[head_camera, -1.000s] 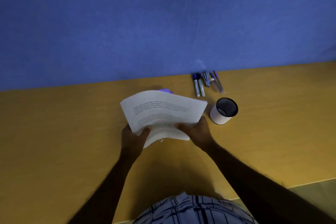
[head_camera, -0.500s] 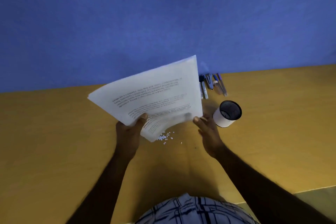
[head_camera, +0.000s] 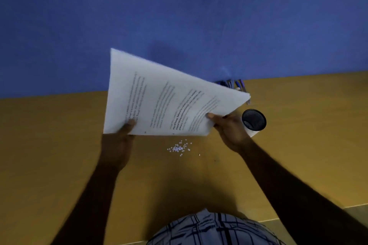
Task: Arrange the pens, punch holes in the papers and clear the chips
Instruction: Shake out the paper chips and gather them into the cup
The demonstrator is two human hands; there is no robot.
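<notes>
A stack of printed white papers [head_camera: 159,97] is lifted off the yellow desk, tilted, with two punched holes near its lower edge. My left hand [head_camera: 117,141] grips the lower left corner, thumb on top. My right hand [head_camera: 229,127] pinches the lower right corner. Below the papers a small heap of white paper chips [head_camera: 179,148] lies on the desk. Several pens [head_camera: 237,85] lie against the blue wall, partly hidden by the papers. A white pen cup [head_camera: 253,123] with a black mesh inside sits just right of my right hand. The hole punch is hidden.
The yellow desk [head_camera: 49,145] runs wall to wall under a blue wall [head_camera: 179,16]. Its near edge shows at lower right [head_camera: 298,215]. My checked shirt [head_camera: 215,228] is at the bottom.
The papers rose off the desk and turned, uncovering the chips. My right hand let go briefly, then took the lower right corner again. The purple punch seen earlier is now hidden.
</notes>
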